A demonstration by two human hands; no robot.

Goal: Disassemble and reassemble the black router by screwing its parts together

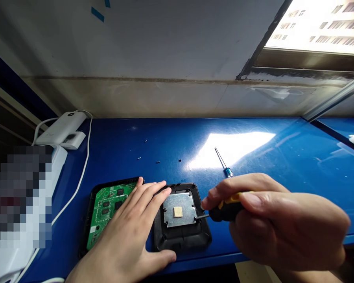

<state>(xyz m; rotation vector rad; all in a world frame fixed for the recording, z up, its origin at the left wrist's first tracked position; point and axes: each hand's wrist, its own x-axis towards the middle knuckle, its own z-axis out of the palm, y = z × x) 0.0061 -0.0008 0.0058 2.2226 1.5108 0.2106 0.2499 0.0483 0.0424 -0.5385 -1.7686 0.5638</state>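
Note:
My right hand [262, 220] grips a black and yellow screwdriver [228, 207]. The screwdriver's tip meets the right edge of a silver metal plate [179, 220], near a corner screw. That plate, with a small beige pad [177, 212] on it, lies inside a black plastic cover [191, 242]. My left hand [132, 224] is spread with fingers apart, resting along the cover's left side and over part of a green circuit board [106, 212]. The board sits in a second black shell [90, 204], partly hidden by that hand.
Several small screws [158, 162] lie scattered on the blue table [115, 137]. Beyond my right hand lies a thin screwdriver with a blue handle [228, 172]. White power devices [61, 127] and a cable [84, 173] occupy the left; a wall [165, 98] stands behind.

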